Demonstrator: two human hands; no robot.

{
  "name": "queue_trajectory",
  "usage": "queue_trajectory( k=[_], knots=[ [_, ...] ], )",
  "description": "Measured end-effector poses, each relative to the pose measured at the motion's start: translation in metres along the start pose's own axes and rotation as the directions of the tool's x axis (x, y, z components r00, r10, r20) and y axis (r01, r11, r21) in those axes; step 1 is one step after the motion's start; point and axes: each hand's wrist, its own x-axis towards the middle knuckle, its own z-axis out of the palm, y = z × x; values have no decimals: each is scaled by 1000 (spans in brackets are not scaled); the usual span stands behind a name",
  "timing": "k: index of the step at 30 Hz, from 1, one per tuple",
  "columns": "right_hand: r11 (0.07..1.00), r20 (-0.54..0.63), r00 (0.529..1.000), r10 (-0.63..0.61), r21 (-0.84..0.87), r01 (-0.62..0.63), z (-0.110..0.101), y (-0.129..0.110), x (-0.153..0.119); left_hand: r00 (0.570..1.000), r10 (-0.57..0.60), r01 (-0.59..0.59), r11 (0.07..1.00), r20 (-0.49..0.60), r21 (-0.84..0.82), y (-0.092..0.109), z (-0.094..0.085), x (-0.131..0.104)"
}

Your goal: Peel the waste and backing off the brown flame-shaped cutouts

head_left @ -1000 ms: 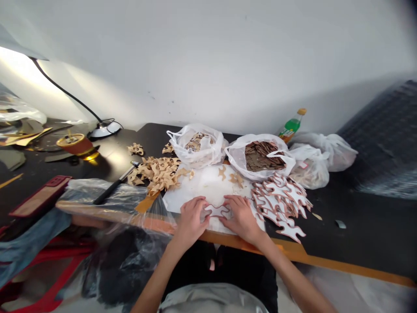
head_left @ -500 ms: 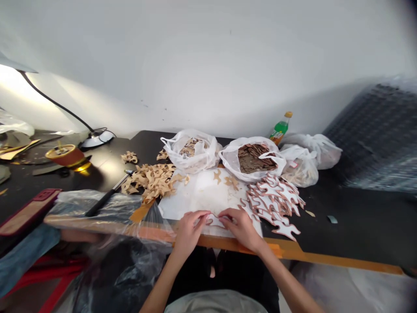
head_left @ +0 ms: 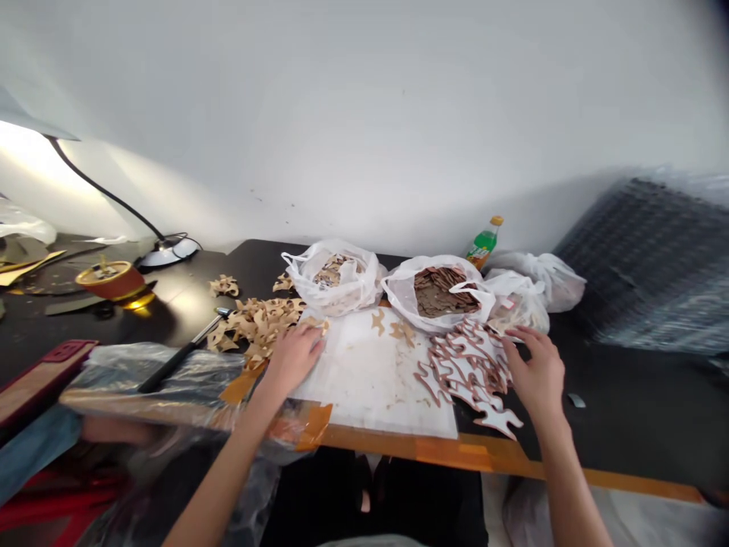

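Note:
My left hand (head_left: pixel 296 355) rests over the left edge of the white paper sheet (head_left: pixel 370 387), its fingers stretched out beside a heap of tan cut-out pieces (head_left: pixel 259 323). Across the sheet, my right hand (head_left: pixel 536 371) reaches to the right side of a pile of white, brown-edged cut-out pieces (head_left: pixel 467 357), thumb and fingers apart. I see nothing held in either hand, though the left fingertips are partly hidden. Two flat tan pieces (head_left: pixel 403 333) lie near the top of the sheet.
Behind the sheet stand two open white plastic bags, one with mixed pieces (head_left: pixel 336 296), one with brown pieces (head_left: pixel 438 311). Tied bags (head_left: pixel 518 304) and a green bottle (head_left: pixel 484 243) are behind right. A black-handled tool (head_left: pixel 171 365), lamp (head_left: pixel 171 247) and phone (head_left: pixel 45 380) lie left.
My hands have parted from the white piece they held at the front of the sheet. The left went up and left to the tan heap, the right went right to the white pile.

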Motion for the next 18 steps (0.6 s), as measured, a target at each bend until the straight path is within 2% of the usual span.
queue_trajectory(
  k=[3,5,6,8,10,12,14,18],
  knots=[
    [987,15,996,-93,133,91,16,-17,13,998,-29,27,999,48,31,-20,-5,49],
    [980,141,975,-174,121,158,29,-34,30,997,-68,66,997,43,43,-29,-6,89],
    [980,250,948,-199,70,187,37,-43,41,995,-89,86,995,48,51,-32,-4,108],
    [951,518,834,-192,-113,289,53,-58,62,988,-113,108,992,107,59,-36,4,142],
    [925,619,766,-171,-168,342,69,-70,78,971,-141,128,989,193,79,-37,14,166],
    [904,680,718,-152,-198,379,81,-76,88,954,-165,143,984,252,103,-37,23,177],
    [884,727,675,-130,-224,411,89,-79,91,945,-178,149,981,276,123,-36,29,178],
    [861,777,622,-93,-252,442,89,-80,93,960,-147,118,984,237,133,-35,31,170]
  ],
)
